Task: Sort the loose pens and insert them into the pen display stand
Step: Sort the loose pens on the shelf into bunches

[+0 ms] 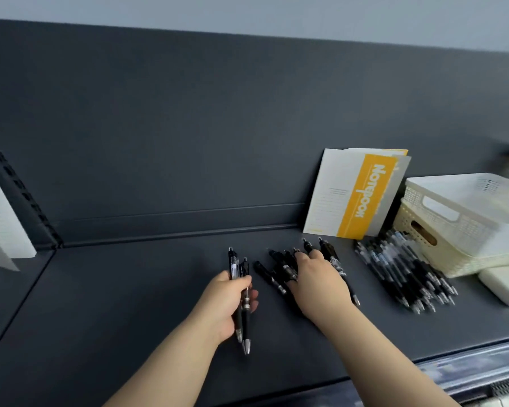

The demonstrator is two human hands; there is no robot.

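Fingers (252, 299) of the left hand (225, 304) curl round two black pens (233, 264), tips pointing toward the shelf's front edge. The right hand (318, 279) lies with fingers spread on a loose pile of pens (272, 274). Bare dark shelf (115, 304) stretches away leftward. A second heap of pens (406, 274) lies beside stacked white baskets (453, 227), whose contents are hidden. A leaning booklet (356, 195) reads "Notebook".

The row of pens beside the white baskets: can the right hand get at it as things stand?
Probably yes. The right hand rests on the loose pile of pens, and the row of pens lies uncovered just to its right on the shelf, with nothing between them.
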